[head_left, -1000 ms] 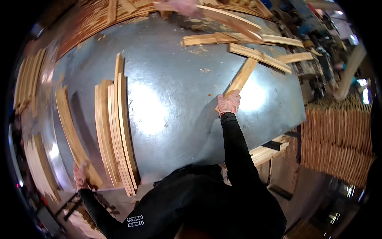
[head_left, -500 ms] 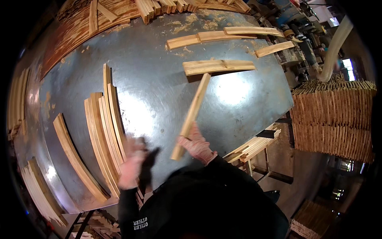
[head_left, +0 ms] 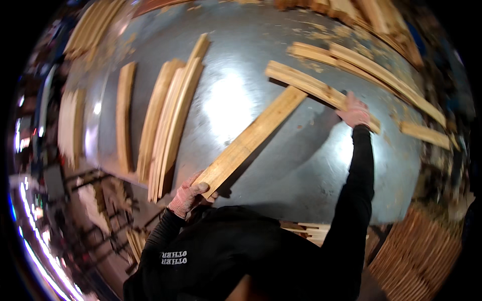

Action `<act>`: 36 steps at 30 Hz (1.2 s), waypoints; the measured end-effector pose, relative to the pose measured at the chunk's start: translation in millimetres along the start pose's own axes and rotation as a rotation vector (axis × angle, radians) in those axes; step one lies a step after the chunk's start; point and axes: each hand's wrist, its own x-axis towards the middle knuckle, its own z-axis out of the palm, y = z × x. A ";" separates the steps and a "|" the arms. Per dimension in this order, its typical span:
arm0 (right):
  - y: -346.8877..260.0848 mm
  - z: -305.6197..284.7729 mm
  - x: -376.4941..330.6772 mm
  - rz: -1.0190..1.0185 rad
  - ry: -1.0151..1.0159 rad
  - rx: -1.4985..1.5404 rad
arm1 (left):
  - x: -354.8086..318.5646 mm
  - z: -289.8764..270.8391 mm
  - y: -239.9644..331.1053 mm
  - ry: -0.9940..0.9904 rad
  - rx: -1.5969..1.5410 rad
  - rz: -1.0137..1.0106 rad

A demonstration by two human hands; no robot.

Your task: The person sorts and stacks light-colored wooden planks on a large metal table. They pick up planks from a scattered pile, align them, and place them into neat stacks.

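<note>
while two hands (head_left: pixel 188 196) grip | one plank (head_left: pixel 250 141) each (gloved)

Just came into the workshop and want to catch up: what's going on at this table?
A person in black sleeves is handling wooden slats on a grey metal table. The left hand grips the near end of a long flat board lying diagonally across the table. The right hand, arm stretched out, rests on a curved slat at the far side. A row of curved slats lies sorted on the left, and more pieces lie along the far right edge.
</note>
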 end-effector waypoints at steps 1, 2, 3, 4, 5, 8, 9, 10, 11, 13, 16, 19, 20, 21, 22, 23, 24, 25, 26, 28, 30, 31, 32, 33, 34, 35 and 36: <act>0.3 0.3 2.7 -0.060 0.000 0.000 | -11.5 0.0 -11.1 0.070 -0.037 0.066; -4.7 0.5 4.7 -0.115 0.002 0.007 | -22.9 -2.1 -15.9 0.140 -0.063 0.134; -19.3 -3.5 1.0 -0.147 -0.022 0.051 | -32.6 -10.1 -26.1 0.231 -0.026 0.156; -32.1 -5.9 -7.5 -0.171 -0.052 0.089 | -41.8 -16.3 -37.5 0.315 0.046 0.228; -47.3 -3.6 -15.9 -0.157 -0.133 0.303 | -48.5 -30.0 -48.6 0.408 0.266 0.364; -117.8 -1.1 -56.2 -0.094 -0.354 0.623 | -53.3 -71.2 -107.1 0.669 0.210 0.574; -129.6 27.6 -59.6 -0.195 -0.425 0.716 | -48.3 -72.7 -107.9 0.839 0.378 0.601; -143.4 68.0 -62.1 -0.293 -0.495 0.812 | -43.0 -80.2 -110.8 1.011 0.583 0.570; -167.6 100.8 -70.7 -0.450 -0.545 1.168 | -38.3 -86.4 -109.0 1.128 0.714 0.395; -235.6 78.6 -101.2 -0.465 -0.854 1.757 | -36.3 -93.1 -103.3 1.321 1.080 0.160; -309.3 37.0 -129.5 -0.172 -1.188 2.172 | -42.2 -102.4 -76.4 1.259 1.220 -0.167; -355.4 44.3 -139.3 -0.003 -1.141 2.239 | -45.4 -124.3 -80.3 1.163 1.283 -0.137; -367.6 49.2 -142.6 0.047 -1.101 2.222 | -47.2 -130.7 -81.3 1.134 1.299 -0.126; -379.5 58.5 -144.6 0.008 -1.044 2.195 | -50.5 -122.0 -65.4 1.035 1.301 -0.247; -388.9 61.4 -145.9 0.038 -1.001 2.166 | -63.4 -115.1 -58.5 0.928 1.251 -0.152; -399.5 63.6 -147.0 0.057 -0.961 2.136 | -78.7 -110.3 -56.9 0.829 1.197 -0.055; -410.6 66.1 -149.2 0.075 -0.927 2.108 | -95.9 -104.5 -52.5 0.735 1.143 0.039; -422.8 74.4 -149.6 0.320 -0.848 2.153 | -111.7 -96.5 -42.3 0.741 0.935 0.045; -427.7 87.1 -149.3 0.115 -0.605 1.756 | -128.9 -91.7 -21.7 0.716 0.747 0.034; -434.8 94.9 -155.6 -0.098 -0.298 1.209 | -169.6 -93.8 18.6 0.653 0.293 0.005; -462.9 64.6 -171.0 -0.138 -0.317 1.080 | -200.9 -113.9 33.1 0.589 0.061 0.210; -477.4 49.2 -181.1 -0.149 -0.326 1.000 | -208.8 -131.3 34.6 0.649 0.112 0.353; -491.8 18.5 -191.0 -0.152 -0.328 0.849 | -214.9 -155.0 32.8 0.709 0.155 0.502; -502.1 -23.8 -190.1 -0.095 -0.696 0.865 | -216.1 -185.6 34.5 0.822 0.265 0.551; -508.8 -10.1 -182.2 -0.178 -0.642 0.804 | -215.0 -212.8 43.6 0.922 0.387 0.603; -517.4 6.7 -174.4 -0.261 -0.582 0.735 | -207.6 -237.5 57.6 0.980 0.394 0.591; -525.8 -7.0 -182.4 -0.343 -0.497 0.743 | -200.3 -265.3 70.7 1.041 0.396 0.574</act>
